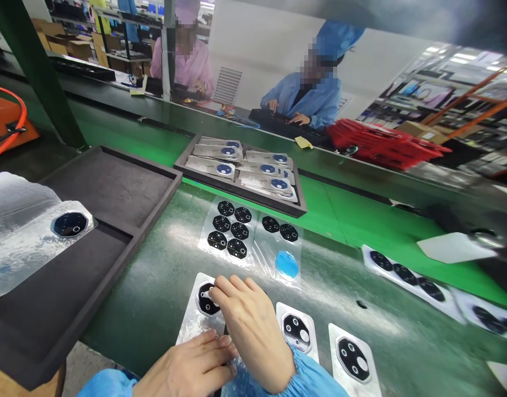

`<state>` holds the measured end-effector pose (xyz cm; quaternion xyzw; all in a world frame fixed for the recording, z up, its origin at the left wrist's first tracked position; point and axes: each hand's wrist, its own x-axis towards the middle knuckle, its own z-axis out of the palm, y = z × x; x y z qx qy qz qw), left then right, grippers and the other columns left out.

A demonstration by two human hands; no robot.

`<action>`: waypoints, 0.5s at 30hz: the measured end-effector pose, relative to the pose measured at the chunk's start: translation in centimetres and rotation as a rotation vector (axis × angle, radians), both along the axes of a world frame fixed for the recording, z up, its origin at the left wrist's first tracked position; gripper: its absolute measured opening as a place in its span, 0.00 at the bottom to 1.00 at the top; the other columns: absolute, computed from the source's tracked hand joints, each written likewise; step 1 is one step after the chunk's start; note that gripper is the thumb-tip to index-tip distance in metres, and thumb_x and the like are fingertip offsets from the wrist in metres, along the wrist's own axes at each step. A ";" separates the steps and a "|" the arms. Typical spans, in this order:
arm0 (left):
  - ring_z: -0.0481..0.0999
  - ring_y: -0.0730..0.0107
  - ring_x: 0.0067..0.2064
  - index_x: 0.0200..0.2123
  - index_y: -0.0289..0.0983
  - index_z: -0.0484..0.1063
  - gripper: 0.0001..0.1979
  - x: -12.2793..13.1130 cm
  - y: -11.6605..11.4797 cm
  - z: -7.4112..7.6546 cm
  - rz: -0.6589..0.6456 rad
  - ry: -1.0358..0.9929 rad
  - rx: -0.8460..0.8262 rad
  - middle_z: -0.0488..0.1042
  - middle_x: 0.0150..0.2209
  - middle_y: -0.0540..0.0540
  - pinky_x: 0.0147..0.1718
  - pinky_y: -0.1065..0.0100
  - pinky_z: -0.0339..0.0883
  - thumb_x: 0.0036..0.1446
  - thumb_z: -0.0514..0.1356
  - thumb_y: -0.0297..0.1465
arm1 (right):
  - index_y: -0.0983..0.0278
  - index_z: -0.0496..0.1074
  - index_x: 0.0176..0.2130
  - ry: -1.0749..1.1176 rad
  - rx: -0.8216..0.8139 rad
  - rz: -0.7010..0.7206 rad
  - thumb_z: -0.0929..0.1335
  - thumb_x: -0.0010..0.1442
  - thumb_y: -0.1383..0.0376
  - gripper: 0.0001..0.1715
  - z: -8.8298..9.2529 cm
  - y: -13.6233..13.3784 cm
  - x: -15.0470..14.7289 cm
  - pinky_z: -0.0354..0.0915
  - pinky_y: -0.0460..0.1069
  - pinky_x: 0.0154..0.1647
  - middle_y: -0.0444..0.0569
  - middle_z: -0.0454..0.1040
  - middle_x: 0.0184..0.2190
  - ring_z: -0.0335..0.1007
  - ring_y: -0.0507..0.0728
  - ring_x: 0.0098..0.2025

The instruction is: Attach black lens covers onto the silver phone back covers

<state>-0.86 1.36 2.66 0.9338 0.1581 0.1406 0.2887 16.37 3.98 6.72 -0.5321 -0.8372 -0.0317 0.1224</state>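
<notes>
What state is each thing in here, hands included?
Left hand: laid over the near panel's lower part.
Right hand: at the near panel's upper part, grip unclear.
Near panel: flat, partly hidden by hands.
Rightmost panel: lying flat, uncovered.
Far tray: holding stacked panels.
Left tray: partly covered by film.
Film: lying over the left tray.
Right sheet: bearing two black octagons, one blue disc.

Panels (253, 167) in tray (245, 195) bhd sheets (260, 238)

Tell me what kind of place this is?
Probably a factory: matching silvery plates lie on a green bench, a dark tray holds stacked pieces, and a worker in blue is on the far side.
</notes>
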 end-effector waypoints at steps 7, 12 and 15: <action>0.67 0.66 0.63 0.55 0.33 0.68 0.22 0.1 -0.2 -0.8 0.003 -0.034 -0.003 0.72 0.58 0.42 0.68 0.64 0.49 0.69 0.49 0.43 | 0.61 0.68 0.27 0.009 -0.012 -0.004 0.74 0.55 0.75 0.14 -0.2 0.2 0.1 0.48 0.53 0.31 0.43 0.70 0.27 0.59 0.56 0.29; 0.65 0.64 0.64 0.54 0.33 0.69 0.23 0.0 -0.1 -0.7 -0.002 -0.021 -0.006 0.70 0.60 0.41 0.68 0.63 0.50 0.69 0.49 0.44 | 0.61 0.67 0.26 0.017 -0.004 -0.017 0.76 0.51 0.74 0.16 -0.2 0.0 -0.1 0.48 0.53 0.30 0.43 0.69 0.27 0.60 0.56 0.29; 0.67 0.65 0.63 0.54 0.34 0.69 0.21 0.0 0.0 -0.5 0.005 -0.031 -0.009 0.72 0.59 0.41 0.68 0.64 0.51 0.69 0.50 0.43 | 0.61 0.68 0.27 0.029 -0.009 -0.025 0.76 0.51 0.74 0.15 -0.3 0.1 0.0 0.48 0.53 0.31 0.42 0.69 0.27 0.60 0.56 0.29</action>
